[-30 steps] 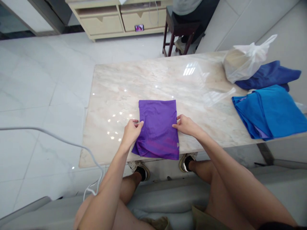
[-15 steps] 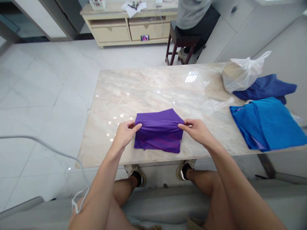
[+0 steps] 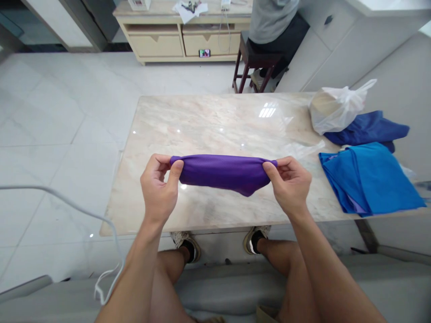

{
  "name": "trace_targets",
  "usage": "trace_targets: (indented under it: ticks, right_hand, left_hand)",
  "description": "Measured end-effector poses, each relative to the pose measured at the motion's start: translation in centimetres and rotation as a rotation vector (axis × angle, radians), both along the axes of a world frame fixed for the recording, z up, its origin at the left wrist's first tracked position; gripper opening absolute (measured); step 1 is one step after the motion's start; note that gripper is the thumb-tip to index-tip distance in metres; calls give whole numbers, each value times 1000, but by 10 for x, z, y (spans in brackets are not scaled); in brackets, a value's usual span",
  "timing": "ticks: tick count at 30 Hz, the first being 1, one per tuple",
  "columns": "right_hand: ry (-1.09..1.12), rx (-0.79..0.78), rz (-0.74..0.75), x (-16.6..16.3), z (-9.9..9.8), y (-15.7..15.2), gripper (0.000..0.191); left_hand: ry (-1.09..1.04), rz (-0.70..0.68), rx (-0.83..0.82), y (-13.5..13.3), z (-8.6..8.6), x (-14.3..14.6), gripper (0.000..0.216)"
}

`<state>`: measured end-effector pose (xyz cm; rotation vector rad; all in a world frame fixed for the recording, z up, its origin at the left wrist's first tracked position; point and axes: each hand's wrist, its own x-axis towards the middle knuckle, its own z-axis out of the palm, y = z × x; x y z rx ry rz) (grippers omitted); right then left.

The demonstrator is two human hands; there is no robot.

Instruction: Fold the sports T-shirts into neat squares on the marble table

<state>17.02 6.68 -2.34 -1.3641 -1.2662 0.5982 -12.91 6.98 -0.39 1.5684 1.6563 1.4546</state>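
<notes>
A purple cloth (image 3: 224, 172) hangs stretched between my two hands, lifted above the marble-patterned table (image 3: 198, 121). My left hand (image 3: 160, 184) pinches its upper left corner between thumb and fingers. At the upper right corner, my right hand (image 3: 290, 181) grips it the same way. The top edge of the cloth is pulled nearly straight, while its lower edge droops to a point right of the middle. Whether the cloth is a garment cannot be made out.
On the table's right lie a folded blue cloth (image 3: 380, 179), a dark blue cloth (image 3: 373, 130) and a tied white plastic bag (image 3: 336, 110). A person (image 3: 272, 22) sits on a stool (image 3: 256, 58) beyond the table. A grey cable (image 3: 67, 204) runs at my left.
Both hands have raised the purple cloth off the table and moved apart. The cloth, earlier lying on the tabletop with a bunched fold, now hangs taut between them.
</notes>
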Motion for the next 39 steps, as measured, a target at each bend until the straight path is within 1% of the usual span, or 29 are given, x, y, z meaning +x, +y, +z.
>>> trace_targets:
  ticks: [3, 5, 6, 8, 11, 14, 16, 19, 22, 25, 27, 29, 32, 35, 37, 39]
  right_hand:
    - [59, -105, -50, -4, -8, 5, 48]
    - [60, -202, -65, 0, -17, 13, 48]
    - [29, -240, -76, 4, -23, 17, 48]
    - [-94, -283, -104, 14, -33, 26, 47]
    - [-301, -363, -99, 24, -46, 33, 35]
    - [-428, -513, -25, 22, -57, 31, 25]
    - [-483, -584, 40, 15, -65, 28, 24]
    - [-517, -632, 123, 0, -80, 25, 34]
    - [-527, -718, 167, -18, -90, 26, 44]
    - [-559, -800, 192, -40, -89, 24, 40]
    - [-592, -809, 191, -53, -82, 18, 34]
    - [-596, -781, 176, -61, -71, 6, 29]
    - [-455, -714, 181, -54, -42, -19, 24]
    - [-188, -624, 135, -22, 4, -55, 14]
    - [-50, -561, 48, 11, 41, -84, 15]
    - [-6, -497, -68, 48, 75, -111, 20]
  left_hand:
    - [62, 67, -43, 2, -7, 0, 27]
    - [168, 81, -111, 6, -12, -2, 18]
    - [242, 89, -142, 7, -15, -3, 17]
    - [393, 89, -201, 8, -18, -6, 22]
    - [563, 11, -333, 4, -20, -7, 18]
    - [706, -89, -497, -3, -20, -5, 15]
    - [758, -124, -563, -6, -20, -4, 16]
    - [761, -99, -543, -7, -20, -4, 18]
    - [717, -46, -436, -5, -20, -5, 20]
    - [649, -38, -347, -6, -16, -4, 19]
    - [609, -46, -315, -8, -12, -1, 19]
    - [577, -60, -304, -11, -7, 3, 21]
    - [556, -101, -308, -13, 4, 12, 25]
    - [574, -169, -304, -14, 16, 28, 29]
    - [591, -213, -310, -16, 24, 41, 31]
    - [601, -239, -312, -18, 30, 55, 29]
